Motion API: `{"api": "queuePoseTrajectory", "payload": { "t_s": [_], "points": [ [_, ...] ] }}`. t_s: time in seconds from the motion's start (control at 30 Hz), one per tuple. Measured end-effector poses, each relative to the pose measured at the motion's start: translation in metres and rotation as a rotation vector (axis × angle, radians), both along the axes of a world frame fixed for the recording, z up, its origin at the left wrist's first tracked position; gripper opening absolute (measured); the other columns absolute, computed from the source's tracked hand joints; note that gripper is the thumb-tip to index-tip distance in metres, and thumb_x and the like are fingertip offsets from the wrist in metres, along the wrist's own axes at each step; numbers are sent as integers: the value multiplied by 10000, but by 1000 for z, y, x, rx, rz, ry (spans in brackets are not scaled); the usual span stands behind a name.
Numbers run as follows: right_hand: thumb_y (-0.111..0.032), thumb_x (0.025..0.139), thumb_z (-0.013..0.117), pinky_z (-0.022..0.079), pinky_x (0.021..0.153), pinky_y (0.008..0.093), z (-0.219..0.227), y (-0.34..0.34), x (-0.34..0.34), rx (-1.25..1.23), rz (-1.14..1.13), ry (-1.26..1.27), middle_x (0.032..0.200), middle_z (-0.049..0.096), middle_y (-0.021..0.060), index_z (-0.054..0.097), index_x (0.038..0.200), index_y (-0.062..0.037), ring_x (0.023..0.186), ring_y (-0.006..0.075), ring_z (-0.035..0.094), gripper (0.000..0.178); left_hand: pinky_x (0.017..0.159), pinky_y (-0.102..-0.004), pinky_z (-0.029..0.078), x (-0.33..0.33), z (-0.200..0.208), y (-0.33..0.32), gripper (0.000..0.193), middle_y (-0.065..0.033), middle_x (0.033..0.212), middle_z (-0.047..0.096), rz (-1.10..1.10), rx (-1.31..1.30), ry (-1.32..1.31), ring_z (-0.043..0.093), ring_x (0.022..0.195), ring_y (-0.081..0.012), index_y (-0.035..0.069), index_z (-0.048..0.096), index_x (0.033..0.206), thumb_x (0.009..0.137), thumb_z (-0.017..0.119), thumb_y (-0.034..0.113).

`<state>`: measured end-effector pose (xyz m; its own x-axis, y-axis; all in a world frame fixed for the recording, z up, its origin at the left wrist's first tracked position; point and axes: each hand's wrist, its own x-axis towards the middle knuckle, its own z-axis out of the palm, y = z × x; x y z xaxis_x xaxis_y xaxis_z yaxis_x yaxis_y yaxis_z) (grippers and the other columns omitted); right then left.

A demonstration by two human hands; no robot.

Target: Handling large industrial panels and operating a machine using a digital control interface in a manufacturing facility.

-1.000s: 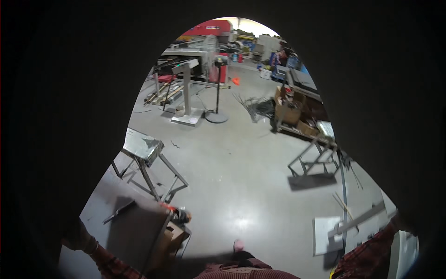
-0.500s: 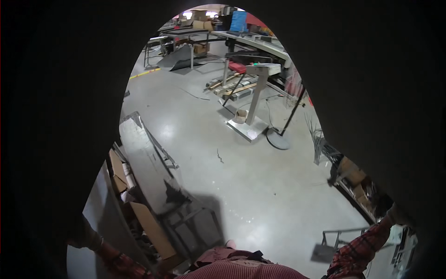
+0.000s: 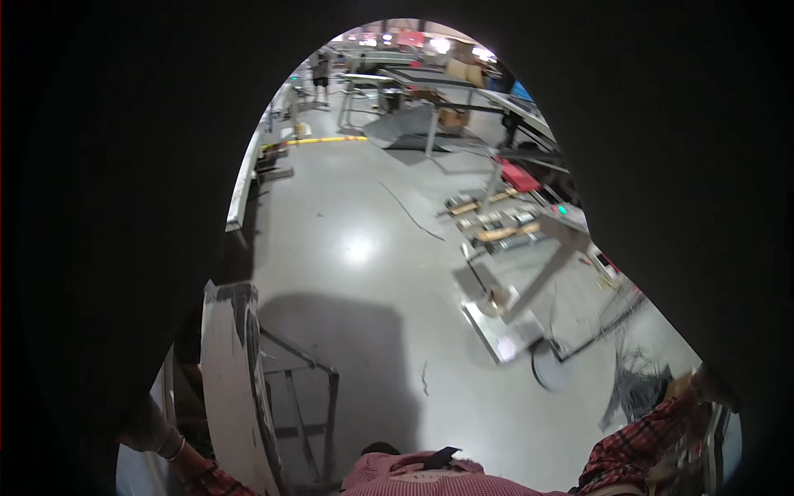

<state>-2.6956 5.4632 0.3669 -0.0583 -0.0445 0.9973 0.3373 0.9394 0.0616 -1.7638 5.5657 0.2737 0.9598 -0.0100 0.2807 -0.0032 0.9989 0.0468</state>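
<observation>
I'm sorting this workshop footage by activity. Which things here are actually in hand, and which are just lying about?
In hand:
- left hand, low at the left edge, by the grey metal sheet
- metal frame stand under that sheet
- right hand, out at the right edge; its grip is hidden

Lying about:
- steel post on a base plate
- red-topped machine
- long workbench

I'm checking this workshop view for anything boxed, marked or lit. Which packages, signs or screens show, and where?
Cardboard boxes: far back, right of centre, brown and blocky.
Floor marking: far floor, a thin yellow stripe.
Red panels: back wall, small rectangles, too blurred to tell more.
No screens visible.
</observation>
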Motion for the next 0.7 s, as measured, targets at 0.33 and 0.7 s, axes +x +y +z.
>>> {"api": "queuePoseTrajectory", "payload": {
  "t_s": [0.33, 0.7],
  "points": [
    [-670, 737, 523, 360, 684, 615, -16, -418, 32, -148, 308, -2, 1105, 539, 193, 535, 1127, -3, 908, 454, 512, 773, 1112, -503, 144, 45, 3, -258, 690, -217, 1393, 329, 225, -71, 135, 261, 1313, -367, -43, 404, 1293, 753, 682, 284],
    [-707, 729, 492, 235, 856, 581, 33, -796, 283, -1019, 1975, 427, 1297, 405, 144, 446, 1243, -76, 1120, 400, 356, 815, 1113, -513, 118, 126, 16, -560, 751, -198, 1401, 334, 213, -33, -30, 256, 1323, -353, -31, 372, 1324, 723, 709, 268]
  ]
}}
